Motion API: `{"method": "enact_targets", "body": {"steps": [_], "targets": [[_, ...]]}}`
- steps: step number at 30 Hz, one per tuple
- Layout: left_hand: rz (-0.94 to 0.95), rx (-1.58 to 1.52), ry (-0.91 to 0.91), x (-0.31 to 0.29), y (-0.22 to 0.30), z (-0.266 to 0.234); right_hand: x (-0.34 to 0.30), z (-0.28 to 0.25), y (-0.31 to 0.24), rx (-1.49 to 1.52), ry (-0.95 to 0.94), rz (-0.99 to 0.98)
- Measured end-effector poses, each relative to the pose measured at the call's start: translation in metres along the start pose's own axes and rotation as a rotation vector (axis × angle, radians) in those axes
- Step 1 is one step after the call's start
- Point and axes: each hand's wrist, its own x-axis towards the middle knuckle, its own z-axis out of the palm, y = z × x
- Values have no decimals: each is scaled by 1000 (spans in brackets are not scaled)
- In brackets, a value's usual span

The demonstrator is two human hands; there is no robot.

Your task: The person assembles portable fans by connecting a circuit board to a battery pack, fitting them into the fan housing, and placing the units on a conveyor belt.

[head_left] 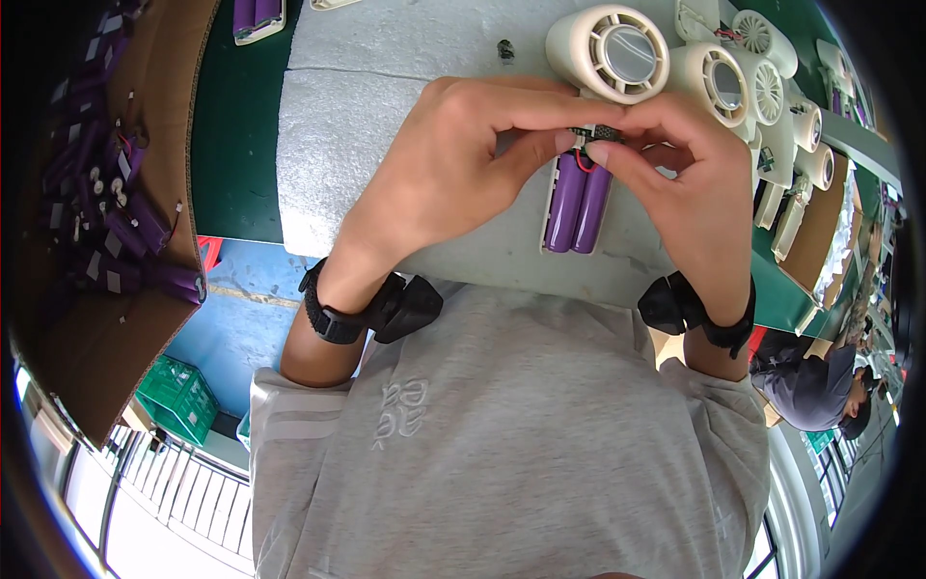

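Green table (253,183), pale foam (333,145) laid over part of it, big cardboard box (174,145) of purple cells (147,220) over at 9 o'clock. A green crate (178,400) sits on the floor around 8, and a co-worker (808,391) is bent over at about 5.

Middle of the action is a tiny dark board (607,134), between 1 and 2 o'clock from the middle of the view (the other clock directions are all read from the board). Left hand (461,150) comes in from 9 o'clock, its index finger stretched along the top and thumb tucked under near the board's left end. Right hand (696,159) comes in from 3, thumb and index pinched on the other end. Both sets of fingertips look closed on it, though they cover most of the edges.

Red wire (584,162) loops out just below, and at 6 to 7 o'clock two purple batteries (579,205) lie side by side in a cream shell (547,230). Fan head (600,53) is at 12, more cream fans (714,85) at 2. Can't tell how head and shell join, hands are in the way.

Handling-wise, the board's probably feather-light, stiff and easy to hurt. Best bet is holding it by the edges, off the parts, with no tugging on that wire, since its joint is likely the weak spot.
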Motion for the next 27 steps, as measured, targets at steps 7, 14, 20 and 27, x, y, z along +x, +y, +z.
{"method": "enact_targets", "body": {"steps": [7,14,20,27], "targets": [[22,206,14,-2,12,3,-7,-7,15,62,-94,79],[-82,104,-44,4,11,3,-13,-5,31,466,-108,265],[-98,91,-81,8,14,0,-11,-9,31,527,-183,288],[-127,29,-151,12,17,-6,-18,-3,37,617,-142,224]]}}
